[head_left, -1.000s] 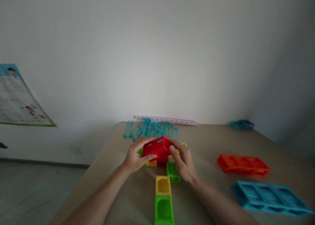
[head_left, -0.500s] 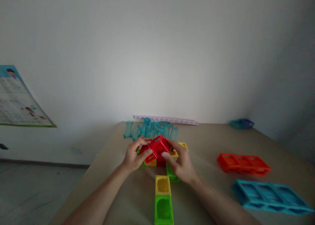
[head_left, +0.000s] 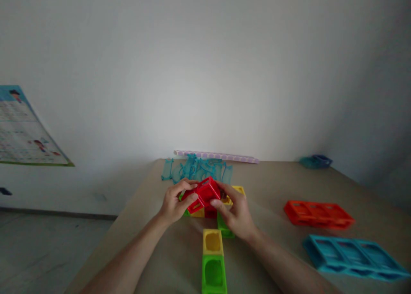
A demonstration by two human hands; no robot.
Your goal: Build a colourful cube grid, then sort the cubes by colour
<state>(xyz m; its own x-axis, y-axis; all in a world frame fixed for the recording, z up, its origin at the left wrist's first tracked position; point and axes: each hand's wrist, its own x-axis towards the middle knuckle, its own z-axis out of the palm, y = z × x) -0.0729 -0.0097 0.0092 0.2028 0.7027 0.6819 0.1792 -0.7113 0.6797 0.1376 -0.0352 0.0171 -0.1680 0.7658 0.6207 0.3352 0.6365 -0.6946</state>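
Note:
Two red hollow plastic blocks [head_left: 208,193], set at an angle to each other, are held up between my hands. My left hand [head_left: 176,202] is closed on the left block, thumb in front and fingers behind. My right hand [head_left: 236,208] grips the right block by its right side. Behind and below them, partly hidden, several yellow, green and red blocks lie on the table, with a green block [head_left: 224,226] under my right hand. Nearer to me, a yellow block [head_left: 212,241] adjoins a green block [head_left: 214,274] in a row.
An orange-red three-cell frame [head_left: 317,214] and a blue three-cell frame [head_left: 355,256] lie on the right of the table [head_left: 266,180]. Clear teal plastic pieces [head_left: 195,169] and a purple patterned strip [head_left: 216,156] are at the back by the wall. A small blue item [head_left: 316,161] sits at the far right.

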